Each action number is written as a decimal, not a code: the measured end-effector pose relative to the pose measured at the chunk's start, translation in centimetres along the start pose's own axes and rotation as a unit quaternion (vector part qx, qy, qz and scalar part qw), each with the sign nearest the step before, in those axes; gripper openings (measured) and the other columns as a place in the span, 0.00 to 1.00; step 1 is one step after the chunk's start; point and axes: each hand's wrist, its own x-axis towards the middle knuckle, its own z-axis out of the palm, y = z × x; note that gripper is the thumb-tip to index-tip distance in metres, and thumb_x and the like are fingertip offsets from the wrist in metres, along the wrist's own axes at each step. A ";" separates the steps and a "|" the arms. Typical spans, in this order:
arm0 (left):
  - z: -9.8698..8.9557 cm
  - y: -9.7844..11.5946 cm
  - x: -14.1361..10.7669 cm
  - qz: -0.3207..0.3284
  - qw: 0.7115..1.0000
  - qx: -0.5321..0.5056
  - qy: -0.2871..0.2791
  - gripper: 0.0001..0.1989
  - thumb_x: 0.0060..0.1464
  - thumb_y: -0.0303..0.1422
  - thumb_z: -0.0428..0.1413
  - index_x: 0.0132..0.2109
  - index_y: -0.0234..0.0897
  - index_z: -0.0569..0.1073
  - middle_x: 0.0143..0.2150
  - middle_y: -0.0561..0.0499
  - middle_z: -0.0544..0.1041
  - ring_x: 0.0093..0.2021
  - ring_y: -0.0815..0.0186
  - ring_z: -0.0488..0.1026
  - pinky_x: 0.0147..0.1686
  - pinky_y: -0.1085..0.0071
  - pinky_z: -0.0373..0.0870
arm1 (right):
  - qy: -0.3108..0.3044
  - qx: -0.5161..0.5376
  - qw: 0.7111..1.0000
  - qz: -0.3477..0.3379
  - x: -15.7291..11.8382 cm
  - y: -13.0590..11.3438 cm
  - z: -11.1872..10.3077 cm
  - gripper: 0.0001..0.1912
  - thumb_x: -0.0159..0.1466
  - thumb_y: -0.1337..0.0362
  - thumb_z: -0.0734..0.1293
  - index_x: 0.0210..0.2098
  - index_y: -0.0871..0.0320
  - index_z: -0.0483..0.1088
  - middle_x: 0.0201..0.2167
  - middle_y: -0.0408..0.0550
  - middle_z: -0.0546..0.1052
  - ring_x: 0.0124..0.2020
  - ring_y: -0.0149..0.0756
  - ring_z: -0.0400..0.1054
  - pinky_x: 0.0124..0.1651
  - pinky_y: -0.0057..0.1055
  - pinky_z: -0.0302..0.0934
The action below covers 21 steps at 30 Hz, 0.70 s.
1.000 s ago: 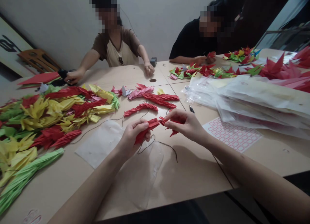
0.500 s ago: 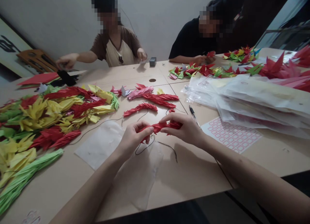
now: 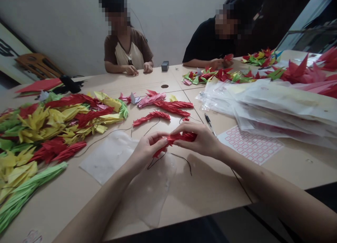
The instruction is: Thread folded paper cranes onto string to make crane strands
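A strand of red origami cranes runs between my hands, pinched in the fingers of my left hand and my right hand. Its lower end hangs down to the left. A thin black thread curls on the table just below my hands, over a clear plastic sheet. Another red crane strand lies a little beyond my fingers, apart from them. The thread's link to the held strand is hidden by my fingers.
A large heap of red, yellow and green crane strands fills the table's left side. Stacked plastic bags, a pen and a pink-printed sticker sheet lie to the right. Two co-workers sit opposite, one handling a red crane.
My hands have come closer together, and the red strand now lies more level between them. The co-worker opposite has brought both hands back from the left to the table's far edge.
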 end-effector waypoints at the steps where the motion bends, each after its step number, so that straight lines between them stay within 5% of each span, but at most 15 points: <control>1: -0.1 0.2 -0.1 -0.005 1.000 0.010 -0.016 0.15 0.52 0.41 0.59 0.42 0.35 0.74 0.27 0.52 0.73 0.25 0.73 0.65 0.24 0.78 0.58 | -0.002 0.000 1.000 0.001 0.0 0.0 -0.1 0.07 0.59 0.63 0.70 0.37 0.59 0.74 0.32 0.47 0.77 0.31 0.29 0.69 0.33 0.28 0.62; 6: -0.5 1.4 -0.6 -0.037 0.989 0.079 -0.115 0.14 0.56 0.41 0.55 0.36 0.33 0.76 0.29 0.49 0.75 0.26 0.73 0.68 0.24 0.78 0.60 | -0.053 0.013 0.998 0.011 -0.1 0.5 -0.2 0.08 0.58 0.63 0.70 0.36 0.60 0.74 0.31 0.46 0.78 0.30 0.29 0.70 0.32 0.27 0.62; 11: -0.8 1.2 -0.8 -0.118 0.978 0.002 -0.170 0.16 0.56 0.40 0.56 0.48 0.37 0.73 0.43 0.42 0.77 0.36 0.63 0.78 0.27 0.77 0.67 | -0.105 0.033 0.993 0.032 -0.1 0.8 -0.3 0.08 0.59 0.63 0.69 0.38 0.59 0.74 0.32 0.46 0.79 0.31 0.30 0.71 0.34 0.28 0.62; 14: -1.0 0.8 -0.7 -0.143 0.971 -0.051 -0.186 0.18 0.55 0.40 0.57 0.51 0.38 0.72 0.46 0.41 0.77 0.33 0.64 0.78 0.27 0.75 0.69 | -0.114 0.038 0.992 0.032 -0.1 0.8 -0.4 0.08 0.59 0.62 0.69 0.38 0.57 0.74 0.33 0.45 0.79 0.32 0.29 0.70 0.35 0.27 0.62; 21: 0.2 0.9 -0.7 -0.193 0.972 -0.047 -0.123 0.17 0.53 0.46 0.56 0.36 0.33 0.75 0.21 0.51 0.72 0.17 0.72 0.66 0.15 0.78 0.62 | -0.105 0.039 0.990 0.081 -0.3 0.9 0.0 0.11 0.56 0.62 0.72 0.37 0.58 0.72 0.25 0.40 0.74 0.22 0.24 0.63 0.25 0.24 0.56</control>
